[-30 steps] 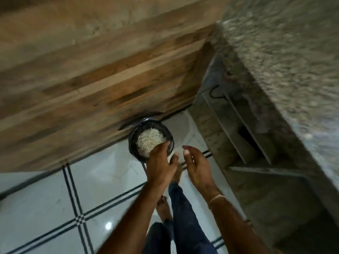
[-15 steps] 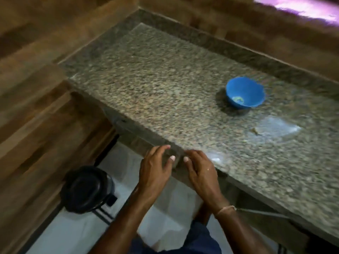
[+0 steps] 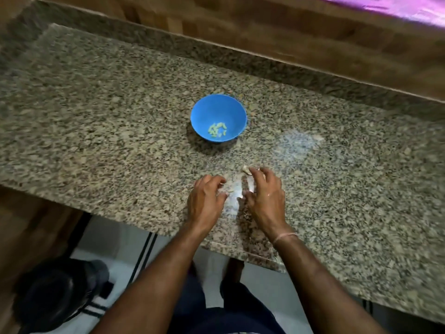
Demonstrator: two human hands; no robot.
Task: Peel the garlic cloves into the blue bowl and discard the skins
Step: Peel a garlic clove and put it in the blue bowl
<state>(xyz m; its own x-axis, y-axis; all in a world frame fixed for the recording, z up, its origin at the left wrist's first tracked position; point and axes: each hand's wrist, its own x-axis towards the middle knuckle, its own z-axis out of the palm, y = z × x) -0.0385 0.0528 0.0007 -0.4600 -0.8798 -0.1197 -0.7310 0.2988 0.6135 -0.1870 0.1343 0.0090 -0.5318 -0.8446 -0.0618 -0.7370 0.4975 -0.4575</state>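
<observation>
Granite counter (image 3: 96, 116) now lies beneath left hand (image 3: 204, 201) and right hand (image 3: 265, 198).

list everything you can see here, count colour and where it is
blue bowl: one, blue, middle of the counter
peeled cloves: several, pale yellow-green, in the bottom of the bowl
garlic piece: one, whitish, on the counter at the right fingertips, blurred
counter: one, speckled granite, across the view
wooden wall: one, brown, behind the counter
black bin: one, black, on the floor at lower left
floor: one, white tiles with dark lines, below the counter
wrist thread: one, pale, on the right wrist
left hand: one, over the counter's near edge, fingers curled
right hand: one, beside the left hand, fingers at the garlic piece
</observation>
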